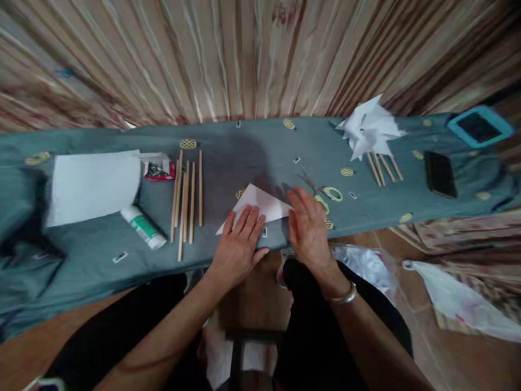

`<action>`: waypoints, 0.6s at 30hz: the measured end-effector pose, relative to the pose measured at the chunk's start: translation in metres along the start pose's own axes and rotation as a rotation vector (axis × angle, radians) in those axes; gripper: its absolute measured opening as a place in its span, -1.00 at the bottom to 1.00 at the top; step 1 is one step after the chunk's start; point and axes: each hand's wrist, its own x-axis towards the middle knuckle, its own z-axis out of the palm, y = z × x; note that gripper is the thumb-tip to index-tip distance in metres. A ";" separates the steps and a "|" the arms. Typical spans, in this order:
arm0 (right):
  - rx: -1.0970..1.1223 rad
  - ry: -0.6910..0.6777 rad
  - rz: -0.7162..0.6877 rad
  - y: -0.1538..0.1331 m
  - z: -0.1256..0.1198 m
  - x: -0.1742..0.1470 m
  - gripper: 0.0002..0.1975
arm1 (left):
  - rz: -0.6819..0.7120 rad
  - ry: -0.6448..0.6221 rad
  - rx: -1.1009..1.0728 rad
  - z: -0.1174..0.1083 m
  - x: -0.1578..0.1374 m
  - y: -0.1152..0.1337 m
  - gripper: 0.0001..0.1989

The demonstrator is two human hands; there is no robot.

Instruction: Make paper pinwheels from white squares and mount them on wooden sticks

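Observation:
A white sheet of paper (262, 203), folded into a triangle, lies on the cloth-covered table in front of me. My left hand (238, 241) rests flat on its lower left part, fingers stretched out and thumb apart. At the paper's right tip is my right hand (307, 228), with fingers extended and the thumb side against the corner. Whether it pinches the tip I cannot tell. Just beyond that hand lie scissors (332, 193) with pale yellow-green handles, blades pointing away, partly hidden by the fingers.
Left are several wooden sticks (192, 203), a red-and-white box (158, 167) of small metal pieces, a glue stick (143, 227) and white paper sheets (95, 187). Right are white paper pinwheels (370, 130) on sticks, a black phone (440, 174) and a blue-framed device (480, 126). Plastic bags (464, 301) lie below.

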 end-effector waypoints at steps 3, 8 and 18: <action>0.145 -0.172 -0.086 -0.014 0.010 -0.008 -0.57 | 0.009 0.007 0.001 0.004 0.001 -0.001 -0.29; 0.199 -0.270 -0.032 -0.021 0.013 -0.013 -0.64 | 0.036 -0.023 0.003 0.002 -0.006 -0.007 -0.26; 0.200 -0.246 -0.024 -0.020 0.012 -0.013 -0.64 | -0.015 -0.016 0.022 -0.014 -0.066 -0.033 -0.31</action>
